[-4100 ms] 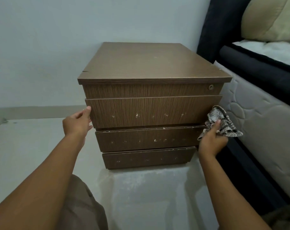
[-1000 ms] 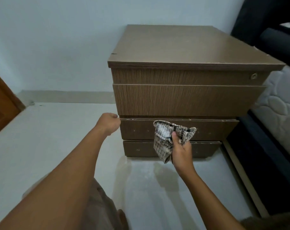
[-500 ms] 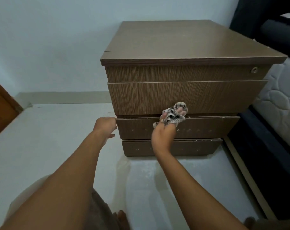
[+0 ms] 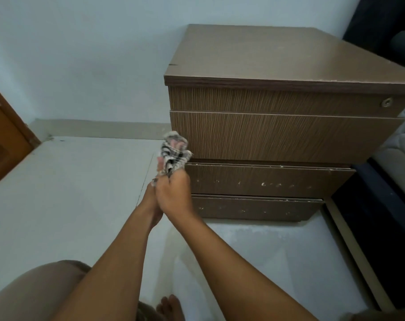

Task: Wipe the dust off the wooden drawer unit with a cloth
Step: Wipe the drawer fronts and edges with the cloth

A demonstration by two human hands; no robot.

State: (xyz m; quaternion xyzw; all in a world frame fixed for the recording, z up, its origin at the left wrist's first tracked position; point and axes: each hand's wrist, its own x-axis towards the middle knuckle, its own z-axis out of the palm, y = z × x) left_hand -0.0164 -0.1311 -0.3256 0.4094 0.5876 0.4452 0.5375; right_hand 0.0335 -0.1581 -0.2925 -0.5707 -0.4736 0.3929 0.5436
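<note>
My right hand (image 4: pixel 173 193) and my left hand (image 4: pixel 151 200) are pressed together side by side in front of me, both reaching up to the cloth (image 4: pixel 173 154), a checked black-and-white rag bunched into a wad. The fingers of my right hand are curled tight around the lower part of the cloth, and a few fingertips (image 4: pixel 177 143) show pink through its folds near the top. My left hand sits just behind and beside the right one, touching it; its fingers seem to be on the cloth's left edge, but I cannot tell how firmly they hold. The cloth is at the front left corner of the wooden drawer unit (image 4: pixel 278 135), level with the bottom edge of the big upper drawer front and just above the second drawer (image 4: pixel 266 179). I cannot tell whether it touches the wood or hangs just off it. The second drawer and the lowest drawer (image 4: pixel 254 208) show pale specks along their fronts and top edges. The unit stands on the pale floor (image 4: pixel 69 193) against a light wall (image 4: pixel 81 54), with a mattress (image 4: pixel 398 158) near its right side and a wooden door (image 4: pixel 4 144) well off to the left.
</note>
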